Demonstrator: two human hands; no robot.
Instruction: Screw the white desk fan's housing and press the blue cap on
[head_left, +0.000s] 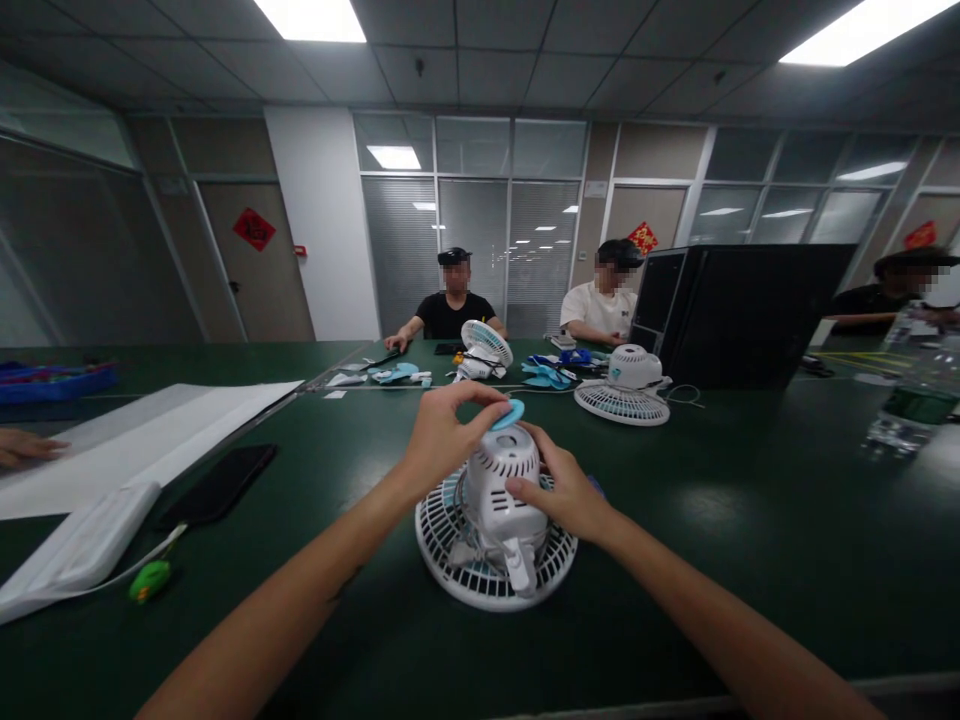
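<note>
A small white electric fan (506, 510) lies grille-down on the green table in front of me, its motor housing pointing up. My left hand (450, 430) pinches a round light-blue disc (510, 414) just above the top of the housing; I cannot tell whether the disc touches it. Fingers and thumb of my right hand (564, 488) are wrapped around the right side of the housing. A white clip or bracket sticks out at the fan's near side. Part of the grille's far edge is hidden behind the housing and my hands.
Beyond stand another face-down white fan (622, 395), a tilted fan (486, 345), and blue pieces (547, 374). A black computer case (750, 315) is at right, near bottles (919, 400). A phone (221, 485), power strip (82, 540) and paper lie left. Several people sit around the table.
</note>
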